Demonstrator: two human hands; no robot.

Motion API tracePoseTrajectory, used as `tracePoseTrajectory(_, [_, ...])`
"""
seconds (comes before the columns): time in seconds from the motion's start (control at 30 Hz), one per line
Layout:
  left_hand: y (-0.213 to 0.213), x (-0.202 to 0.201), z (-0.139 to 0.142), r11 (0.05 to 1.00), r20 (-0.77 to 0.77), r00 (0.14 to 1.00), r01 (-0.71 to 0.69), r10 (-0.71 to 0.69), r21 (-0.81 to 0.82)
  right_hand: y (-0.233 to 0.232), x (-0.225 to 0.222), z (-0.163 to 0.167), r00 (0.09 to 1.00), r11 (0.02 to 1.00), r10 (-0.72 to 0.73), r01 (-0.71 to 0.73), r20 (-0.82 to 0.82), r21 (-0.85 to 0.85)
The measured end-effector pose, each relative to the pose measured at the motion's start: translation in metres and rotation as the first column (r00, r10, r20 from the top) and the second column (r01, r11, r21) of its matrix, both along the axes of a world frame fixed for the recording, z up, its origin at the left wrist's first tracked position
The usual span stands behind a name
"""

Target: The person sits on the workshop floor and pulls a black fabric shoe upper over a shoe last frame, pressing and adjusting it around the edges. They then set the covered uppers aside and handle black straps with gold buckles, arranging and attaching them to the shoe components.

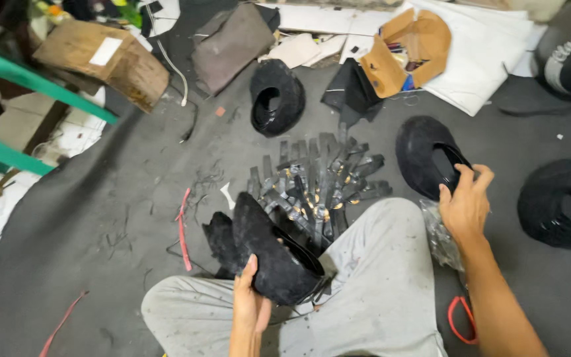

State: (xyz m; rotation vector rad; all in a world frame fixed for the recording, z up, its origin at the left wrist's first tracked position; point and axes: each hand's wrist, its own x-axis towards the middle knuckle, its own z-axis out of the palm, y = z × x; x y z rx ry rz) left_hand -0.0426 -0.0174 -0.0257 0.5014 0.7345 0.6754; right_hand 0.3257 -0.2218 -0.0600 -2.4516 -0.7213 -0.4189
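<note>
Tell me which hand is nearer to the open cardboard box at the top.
Right. The right hand grips a black hat just below the cardboard box; the left hand holds another black hat far lower, by the lap.

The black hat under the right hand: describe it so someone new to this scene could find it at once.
Start at the fan of dark strips on the grey floor ahead of the knees. Just to its right lies a black hat, opening up. Alone among the floor hats, it has the right hand gripping its near rim.
</note>
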Motion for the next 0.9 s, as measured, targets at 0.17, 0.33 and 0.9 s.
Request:
tracePoseTrajectory(0.17, [-0.006, 0.014, -0.009, 0.999, 0.137, 0.990, -0.013, 0.019, -0.039, 0.023, -0.089, 0.033, 0.754, 0.835, 0.517, -0.338, -0.405, 0.435])
tracePoseTrajectory(0.33, [-0.021, 0.040, -0.009, 0.998, 0.045, 0.998, -0.048, 0.047, 0.028, 0.039, -0.178, 0.041, 0.319, 0.729, 0.684, -0.273, -0.656, 0.627])
tracePoseTrajectory(0.9, [-0.022, 0.051, 0.023, 0.997, 0.362, 0.930, 0.074, -0.059, -0.027, 0.027, -0.182, 0.012, 0.360, 0.628, 0.732, -0.027, -0.578, 0.778])
